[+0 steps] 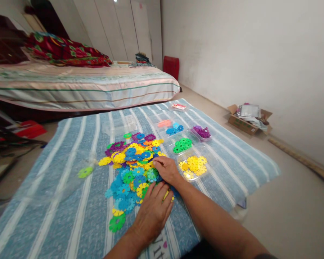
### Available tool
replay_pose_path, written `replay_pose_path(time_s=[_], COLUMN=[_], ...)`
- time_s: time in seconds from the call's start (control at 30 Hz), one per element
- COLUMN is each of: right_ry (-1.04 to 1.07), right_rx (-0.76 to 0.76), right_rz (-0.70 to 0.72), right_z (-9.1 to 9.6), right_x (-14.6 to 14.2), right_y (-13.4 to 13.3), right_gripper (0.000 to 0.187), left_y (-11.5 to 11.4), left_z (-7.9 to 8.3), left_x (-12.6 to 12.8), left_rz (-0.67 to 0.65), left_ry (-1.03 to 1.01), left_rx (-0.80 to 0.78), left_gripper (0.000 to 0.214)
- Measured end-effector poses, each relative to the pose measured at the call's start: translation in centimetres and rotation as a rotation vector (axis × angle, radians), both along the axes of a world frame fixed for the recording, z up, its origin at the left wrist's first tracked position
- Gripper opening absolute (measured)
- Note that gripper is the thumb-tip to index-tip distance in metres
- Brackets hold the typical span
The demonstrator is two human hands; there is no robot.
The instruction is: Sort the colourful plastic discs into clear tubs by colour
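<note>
A mixed heap of flat, notched plastic snowflake discs (131, 190) in blue, yellow, green, purple and orange lies on the striped cloth (91, 219). My left hand (155, 207) rests palm down on the near right side of the heap, fingers stretched out over the discs. Just beyond it, my right hand (167, 171) has its thumb and fingers pinched together at the heap's right edge, beside yellow discs. What the pinch holds, if anything, is hidden. Right of that hand stands a clear box of yellow discs (193, 165).
Behind the yellow box are clear boxes with green discs (182, 145), blue discs (174, 128), purple discs (201, 131) and orange discs (164, 123). A lone green disc (85, 172) lies left. Beyond are a bed (83, 86) and a cardboard box (243, 124) on the floor.
</note>
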State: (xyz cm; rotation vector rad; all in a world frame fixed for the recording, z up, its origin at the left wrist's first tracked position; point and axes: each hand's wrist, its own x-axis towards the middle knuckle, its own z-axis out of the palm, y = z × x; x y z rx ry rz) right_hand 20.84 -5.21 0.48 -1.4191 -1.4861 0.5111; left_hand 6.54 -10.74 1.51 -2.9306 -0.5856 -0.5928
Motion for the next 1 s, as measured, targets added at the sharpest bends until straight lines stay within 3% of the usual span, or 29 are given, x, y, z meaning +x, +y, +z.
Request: replay_pose_path(time_s=[0.5,0.73,0.9,1.0], right_ry=[0.074,0.097,0.123,0.132], right_rx=[0.0,0.007,0.008,-0.004], right_rz=[-0.003,-0.001,-0.001,0.001], right_z=[-0.4,-0.2,-0.4,-0.6], right_x=[-0.1,-0.2,-0.3,-0.4], right_y=[0.0,-0.1,-0.3,-0.4], right_gripper=[0.022,0.023,0.023,0.022], left_y=[2.2,3.0,2.9,2.3], left_z=[-0.2,0.5,0.9,0.2], left_x=[-1.9,-3.1,-6.5,-9.0], left_rz=[0.186,0.22,0.406,0.553], left_ry=[-0.031,-0.123,-0.162,-0.134], left_rx=[0.129,0.14,0.075,0.053], left_gripper=[0.022,0.023,0.045,0.066])
